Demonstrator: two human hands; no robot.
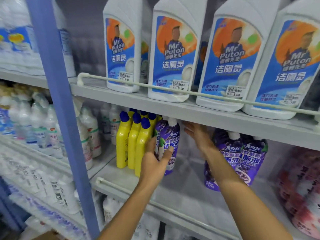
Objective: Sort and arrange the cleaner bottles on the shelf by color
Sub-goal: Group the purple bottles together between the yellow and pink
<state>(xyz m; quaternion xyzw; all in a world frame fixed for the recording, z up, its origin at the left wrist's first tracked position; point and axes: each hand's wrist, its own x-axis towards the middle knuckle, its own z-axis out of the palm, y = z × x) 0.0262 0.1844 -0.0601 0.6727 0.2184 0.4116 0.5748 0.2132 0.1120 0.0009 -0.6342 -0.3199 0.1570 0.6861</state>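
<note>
Left hand [153, 164] grips purple bottle [170, 135], thumb across the front label and fingers round its left side. The bottle is upright on the middle shelf [187, 189], touching the yellow bottles [132, 144] with blue caps on its left. Its white cap is near the underside of the upper shelf [121, 99], and the label reads "洁厕液". Right hand [197, 134] is blurred, fingers straight and spread, holding nothing, in the gap between the held bottle and two more purple bottles [242, 153] with the same "洁厕液" print, one marked "99.9%" low down. The upper shelf holds a row of white bottles [173, 54] labelled "Mr Puton" and "洁厕灵", with price stickers "5.00". Pink bottles [301, 184] at far right, text unreadable. Blue post [57, 101] at left.
</note>
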